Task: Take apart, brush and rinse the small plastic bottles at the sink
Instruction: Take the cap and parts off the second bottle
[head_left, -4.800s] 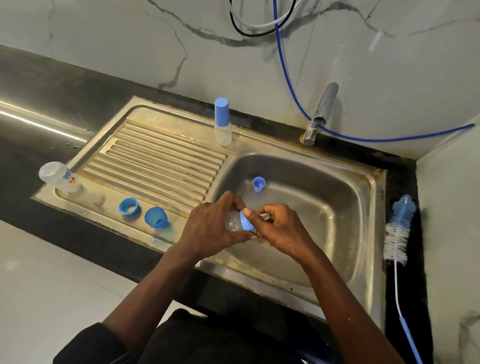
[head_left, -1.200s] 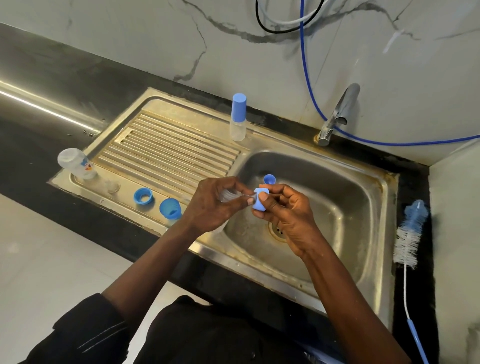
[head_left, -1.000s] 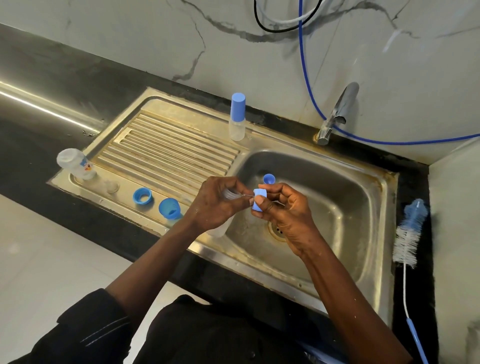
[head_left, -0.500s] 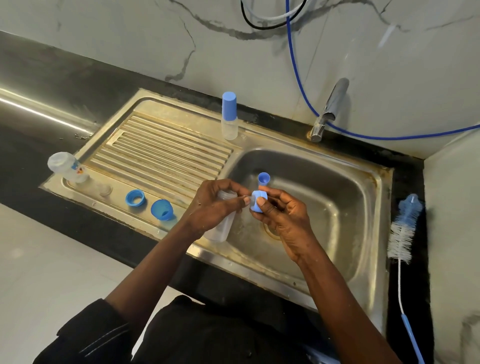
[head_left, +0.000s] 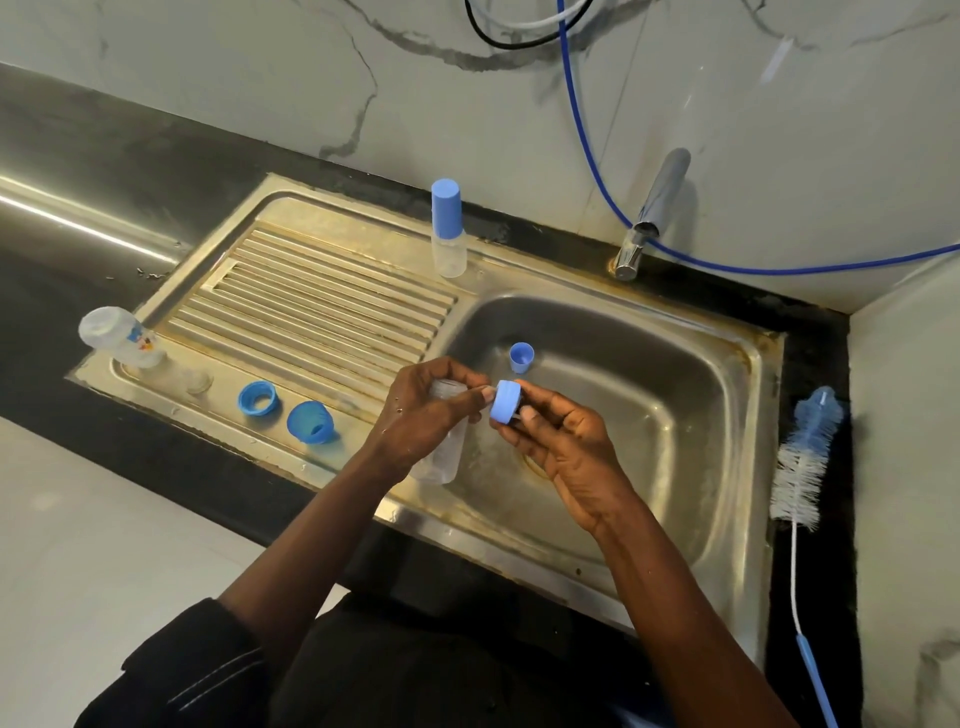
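The small clear bottle (head_left: 440, 460) is see-through and has no colour. The left hand (head_left: 423, 415) holds it over the front left edge of the sink (head_left: 748, 457), with its fingers curled round the top half. The bottle's bottom sticks out below the hand, and the hand hides most of its neck. The right hand (head_left: 566, 441) pinches a round blue cap (head_left: 506, 401) in its fingers, just beside the bottle's top.

A little blue cap (head_left: 521, 357) sits in the sink bowl behind the hands. On the ribbed part to the left lie a blue ring (head_left: 258, 398) and a blue cup (head_left: 310, 422). Farther left a clear bottle lies on its side (head_left: 122, 338). A tall bottle (head_left: 448, 228) with a blue top stands at the back. The tap (head_left: 654, 208) is behind the bowl. A long brush (head_left: 802, 457) lies on the dark tabletop (head_left: 78, 260), right of the sink.
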